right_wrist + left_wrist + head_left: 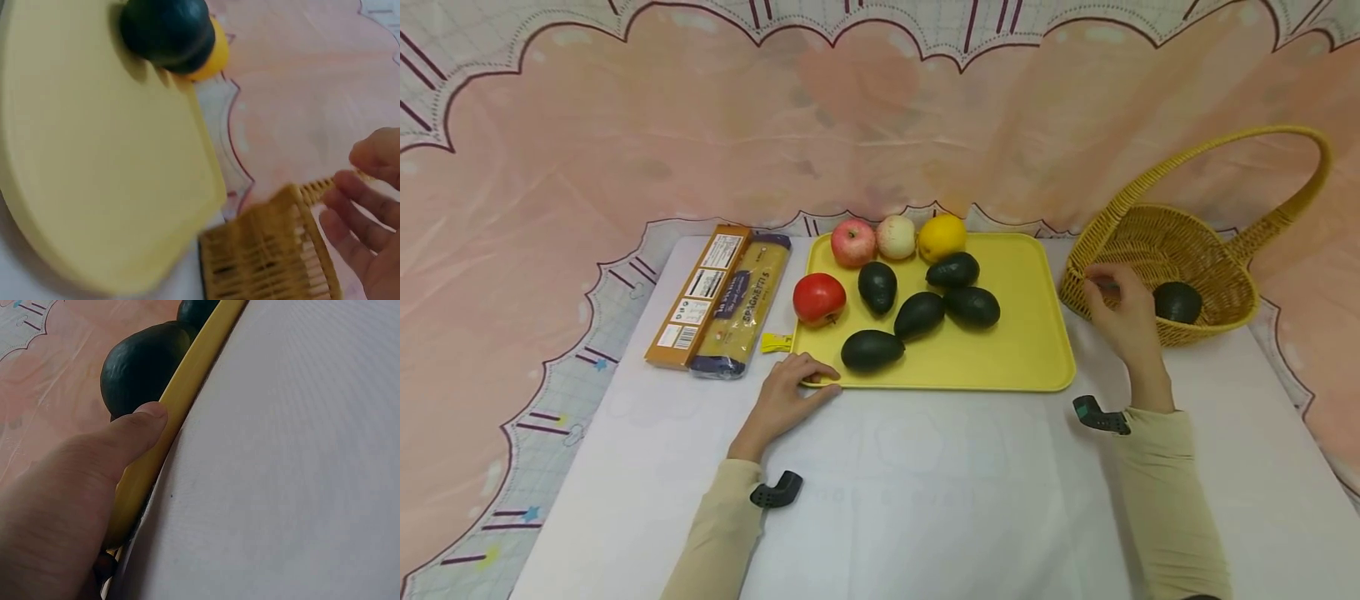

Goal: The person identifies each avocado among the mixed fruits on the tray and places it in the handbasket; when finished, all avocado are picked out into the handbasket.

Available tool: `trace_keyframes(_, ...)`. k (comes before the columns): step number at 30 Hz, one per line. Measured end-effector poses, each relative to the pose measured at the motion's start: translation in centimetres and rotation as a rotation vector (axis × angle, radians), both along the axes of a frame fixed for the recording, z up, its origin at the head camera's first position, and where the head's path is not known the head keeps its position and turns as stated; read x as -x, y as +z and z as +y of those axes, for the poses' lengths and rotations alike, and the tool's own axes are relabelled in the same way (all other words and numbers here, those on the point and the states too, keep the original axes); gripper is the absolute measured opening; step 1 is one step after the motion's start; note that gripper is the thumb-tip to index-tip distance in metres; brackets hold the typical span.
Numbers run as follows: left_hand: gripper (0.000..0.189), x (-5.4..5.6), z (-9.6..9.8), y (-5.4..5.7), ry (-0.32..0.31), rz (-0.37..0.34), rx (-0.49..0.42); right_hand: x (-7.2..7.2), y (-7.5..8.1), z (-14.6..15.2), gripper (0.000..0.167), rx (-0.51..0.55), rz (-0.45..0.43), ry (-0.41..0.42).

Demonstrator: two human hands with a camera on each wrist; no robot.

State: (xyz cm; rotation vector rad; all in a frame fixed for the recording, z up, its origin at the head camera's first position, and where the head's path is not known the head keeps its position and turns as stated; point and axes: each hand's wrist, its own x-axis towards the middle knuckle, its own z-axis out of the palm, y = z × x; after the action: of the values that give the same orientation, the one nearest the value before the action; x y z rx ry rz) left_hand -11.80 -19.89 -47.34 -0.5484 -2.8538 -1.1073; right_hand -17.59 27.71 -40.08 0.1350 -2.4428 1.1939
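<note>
My left hand [788, 393] is at the near left corner of a yellow tray [1030, 325], holding its rim, with the thumb [147, 419] along the near edge. Close to those fingers lies a dark green avocado [872, 350]; several more avocados [972, 307] sit further in. Over the left side of a wicker basket [1232, 287] hovers my right hand [1122, 312], loosely curved with nothing between thumb and fingers. One avocado [1177, 302] lies inside the basket, beside that hand.
Along the tray's back and left are a red tomato-like fruit [819, 299], a pink apple [853, 242], a pale round fruit [896, 237] and a yellow fruit [942, 238]. Spaghetti [748, 304] and an orange box [700, 296] lie left. The basket's tall handle [1217, 143] arches upward.
</note>
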Motion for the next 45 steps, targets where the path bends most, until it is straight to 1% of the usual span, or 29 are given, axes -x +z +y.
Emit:
trace_keyframes(2,0.021,0.0,0.0,0.0,0.002,-0.004,0.002,0.3,-0.2,-0.7,0.024,0.009,0.009,0.036)
trace_keyframes(4,0.021,0.0,0.0,0.0,0.005,-0.007,-0.001,0.5,-0.4,-1.3,0.024,0.006,-0.007,0.064)
trace_keyframes(11,0.021,-0.1,0.1,-0.1,0.007,-0.011,-0.016,0.8,-1.1,-3.7,0.028,-0.003,-0.121,0.161)
trace_keyframes(14,0.02,-0.2,0.1,-0.2,0.008,-0.016,-0.015,0.9,-1.5,-4.8,0.031,-0.003,-0.175,0.23)
trace_keyframes(18,0.02,-0.2,0.1,-0.3,0.011,-0.012,-0.016,1.2,-2.0,-6.2,0.038,0.033,-0.23,0.342)
trace_keyframes(21,0.02,-0.2,0.2,-0.3,0.012,-0.004,-0.025,1.5,-2.4,-7.2,0.044,0.047,-0.264,0.383)
trace_keyframes(27,0.019,-0.1,0.3,-0.3,0.005,0.008,-0.017,1.7,-3.2,-8.6,0.055,0.029,-0.374,0.372)
trace_keyframes(30,0.019,-0.1,0.3,-0.2,0.003,0.014,-0.013,1.8,-3.5,-9.1,0.06,0.024,-0.402,0.365)
trace_keyframes(34,0.019,-0.1,0.3,-0.2,0.001,0.01,-0.01,1.9,-3.7,-9.4,0.063,0.03,-0.41,0.35)
trace_keyframes(39,0.019,-0.1,0.3,-0.2,0.003,0.006,-0.005,2.0,-3.7,-9.8,0.061,0.04,-0.421,0.352)
trace_keyframes(45,0.018,-0.1,0.1,-0.1,0.006,0.017,-0.003,2.0,-3.8,-9.7,0.063,0.029,-0.4,0.339)
